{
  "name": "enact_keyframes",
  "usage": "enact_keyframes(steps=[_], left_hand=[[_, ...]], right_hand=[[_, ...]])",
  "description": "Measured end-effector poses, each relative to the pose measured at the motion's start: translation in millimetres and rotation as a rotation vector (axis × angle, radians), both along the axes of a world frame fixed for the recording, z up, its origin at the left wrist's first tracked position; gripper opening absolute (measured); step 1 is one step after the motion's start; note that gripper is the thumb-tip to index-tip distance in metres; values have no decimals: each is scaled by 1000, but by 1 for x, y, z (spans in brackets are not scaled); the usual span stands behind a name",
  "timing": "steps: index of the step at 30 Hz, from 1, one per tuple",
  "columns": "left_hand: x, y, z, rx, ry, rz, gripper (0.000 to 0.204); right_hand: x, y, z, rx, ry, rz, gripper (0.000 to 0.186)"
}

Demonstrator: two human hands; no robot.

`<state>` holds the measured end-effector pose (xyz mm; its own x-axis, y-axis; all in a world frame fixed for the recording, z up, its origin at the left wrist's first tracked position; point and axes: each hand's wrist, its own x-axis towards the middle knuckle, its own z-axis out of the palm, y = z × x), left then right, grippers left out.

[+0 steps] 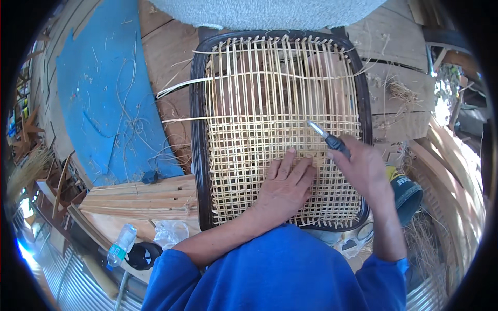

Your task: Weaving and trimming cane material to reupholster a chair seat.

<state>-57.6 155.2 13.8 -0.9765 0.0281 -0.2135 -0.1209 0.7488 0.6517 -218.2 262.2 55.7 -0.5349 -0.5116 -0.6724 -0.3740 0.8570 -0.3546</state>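
Note:
A dark wooden seat frame [197,129] lies in front of me, filled with a pale woven cane grid [259,103]. The lower half is tightly woven; the upper half has looser strands. My left hand [284,184] lies flat, fingers spread, on the woven cane near the frame's lower middle. My right hand [363,166] grips a dark-handled pointed tool [327,137], its metal tip resting on the cane just above and right of my left fingers. Loose cane strips [179,88] stick out past the frame's left edge.
A blue board [104,93] with stray fibres lies at left on wooden planks [140,199]. A plastic water bottle [122,244] and a crumpled clear bag [170,232] sit at lower left. A dark round container [407,194] stands by my right wrist. Curved wooden pieces [456,155] are stacked at right.

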Motion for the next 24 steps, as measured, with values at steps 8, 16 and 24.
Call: enact_keyframes(steps=[8,16,24], left_hand=[[-5,-2,12,-7,-24,-9,55],[30,-23,21,1187,-312,577,36],[81,-110,52,1124,94,1290,31]], right_hand=[[70,30,16,-280,128,-592,31],[121,-8,19,-473,-157,-359,44],[79,-103,-16,-800,36,-80,27]])
